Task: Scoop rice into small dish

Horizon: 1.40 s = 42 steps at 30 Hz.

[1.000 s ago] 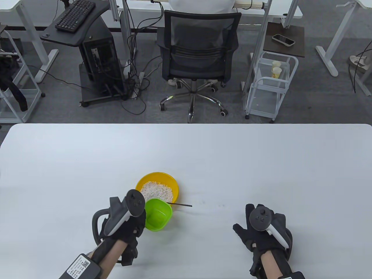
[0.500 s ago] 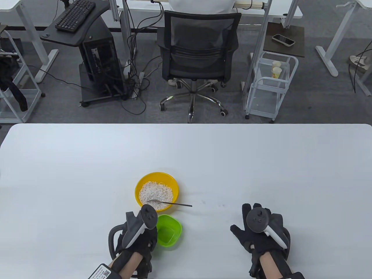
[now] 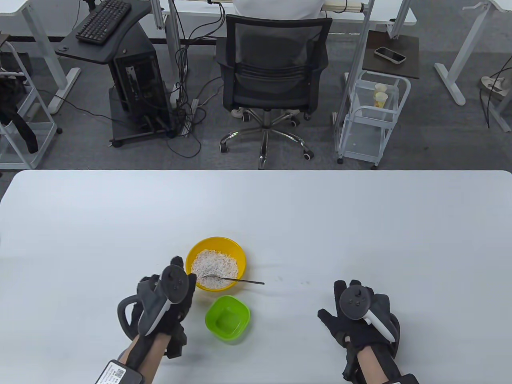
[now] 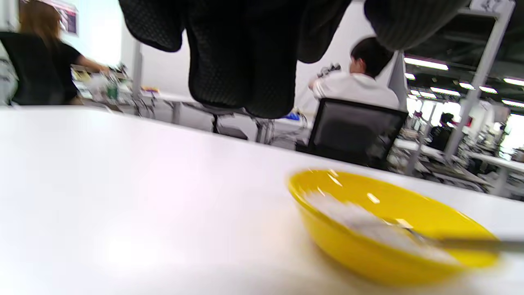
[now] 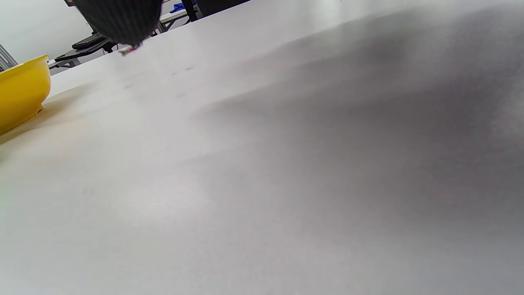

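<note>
Two gloved hands reach in over the near edge of the table. The left hand (image 3: 168, 296) is raised, its forearm angled up and to the right, fingers (image 4: 241, 61) hanging loosely together and gripping nothing. The right hand (image 3: 356, 316) lies palm down with fingers spread, thumb out to the left, and it too holds nothing. A grey tracker sits strapped to the back of each hand. The two hands are well apart.
</note>
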{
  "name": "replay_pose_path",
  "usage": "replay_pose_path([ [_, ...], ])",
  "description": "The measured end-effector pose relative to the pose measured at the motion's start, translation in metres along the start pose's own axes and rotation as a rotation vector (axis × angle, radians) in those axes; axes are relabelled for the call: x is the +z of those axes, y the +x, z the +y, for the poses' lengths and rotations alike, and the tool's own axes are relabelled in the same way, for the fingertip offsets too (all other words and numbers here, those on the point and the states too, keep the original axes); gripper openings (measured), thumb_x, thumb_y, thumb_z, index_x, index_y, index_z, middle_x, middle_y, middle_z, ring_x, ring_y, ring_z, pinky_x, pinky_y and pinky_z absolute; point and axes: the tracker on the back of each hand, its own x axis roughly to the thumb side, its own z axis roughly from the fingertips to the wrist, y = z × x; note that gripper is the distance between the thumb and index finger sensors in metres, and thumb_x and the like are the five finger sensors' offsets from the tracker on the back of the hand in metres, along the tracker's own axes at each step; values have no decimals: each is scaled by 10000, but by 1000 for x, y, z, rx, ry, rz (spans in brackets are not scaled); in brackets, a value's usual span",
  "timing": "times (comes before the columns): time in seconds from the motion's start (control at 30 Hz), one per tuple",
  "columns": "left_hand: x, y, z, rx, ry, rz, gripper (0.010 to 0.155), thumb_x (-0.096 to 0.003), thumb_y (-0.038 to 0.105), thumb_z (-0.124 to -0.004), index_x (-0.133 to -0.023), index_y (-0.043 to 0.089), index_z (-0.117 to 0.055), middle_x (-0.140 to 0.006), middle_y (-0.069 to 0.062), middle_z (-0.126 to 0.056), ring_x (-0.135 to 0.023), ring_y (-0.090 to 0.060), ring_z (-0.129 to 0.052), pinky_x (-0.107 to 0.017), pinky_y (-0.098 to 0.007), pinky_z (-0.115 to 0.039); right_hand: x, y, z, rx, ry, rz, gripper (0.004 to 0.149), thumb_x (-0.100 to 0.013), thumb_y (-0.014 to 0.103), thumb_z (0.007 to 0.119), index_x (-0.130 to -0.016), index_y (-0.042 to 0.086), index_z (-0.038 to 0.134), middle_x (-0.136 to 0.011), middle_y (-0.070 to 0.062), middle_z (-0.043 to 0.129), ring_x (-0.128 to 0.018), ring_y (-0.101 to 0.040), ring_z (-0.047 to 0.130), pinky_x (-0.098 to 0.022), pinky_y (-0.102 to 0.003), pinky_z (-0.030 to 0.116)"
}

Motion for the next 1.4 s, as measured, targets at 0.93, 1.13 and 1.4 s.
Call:
replay_pose_path([
  [0.93,-30,-89,-34,-79,-124,52,724,-475,632,-636,-1098,459,-309,-1266,93,-293,-1197,-247,-336,-857,-576,-385,44,123,-78,102,-524,-415,695,-581,494,677,-1142,230,362,-1193,-255,291,-1023,-605,216,-610,-830,258],
  [1.13,-27,-89,-34,-60,-150,36,723,-476,633,-635,-1101,461,-314,-1267,92,-294,-1198,-247,-341,-856,-577,-390,0,175,-36,85,-341,-479,665,-568,487,704,-1131,252,440,-1187,-247,475,-1035,-618,347,-613,-836,297],
  [1.4,-30,-88,-31,-46,-140,23,698,-479,627,-636,-1099,480,-351,-1268,92,-301,-1199,-245,-345,-858,-577,-391,-29,170,10,218,-316,-438,555,-545,404,774,-1064,268,635,-1082,-139,780,-996,-540,662,-634,-820,351],
])
